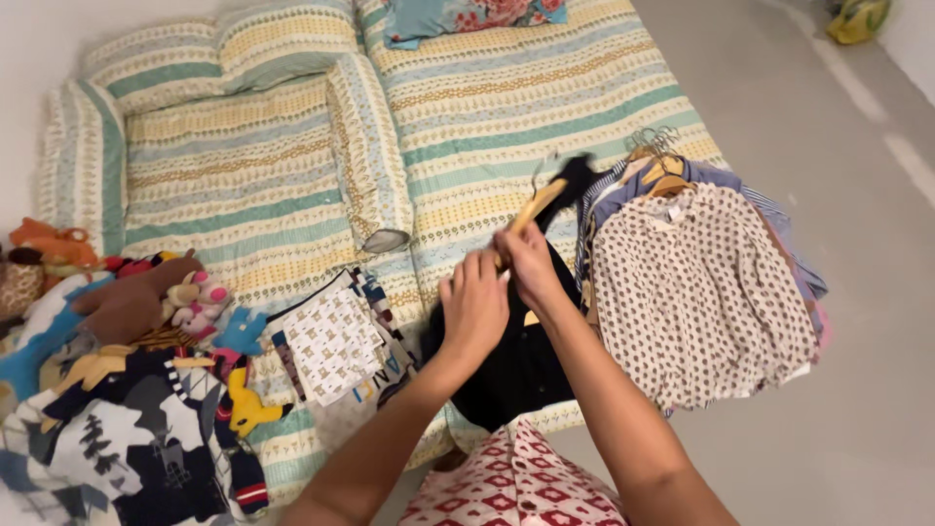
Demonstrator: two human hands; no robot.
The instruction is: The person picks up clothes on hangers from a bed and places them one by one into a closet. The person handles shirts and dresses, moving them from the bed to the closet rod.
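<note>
Wooden hanger (539, 204) and black garment (516, 365) sit together at the middle of the scene, over the near edge of the striped mattress (506, 107). The right hand (529, 261) grips the hanger's lower end, fingers closed round it. The left hand (472, 307), just to its left, is curled on the black garment's top. Right of them lies a pile of hung shirts (696, 292), a spotted one uppermost. Soft toys (146, 302) lie far left.

Home, likely bedroom: striped floor mattresses (506, 107), pillows (282, 39), soft toys (146, 297), hangered shirts (696, 292).
</note>
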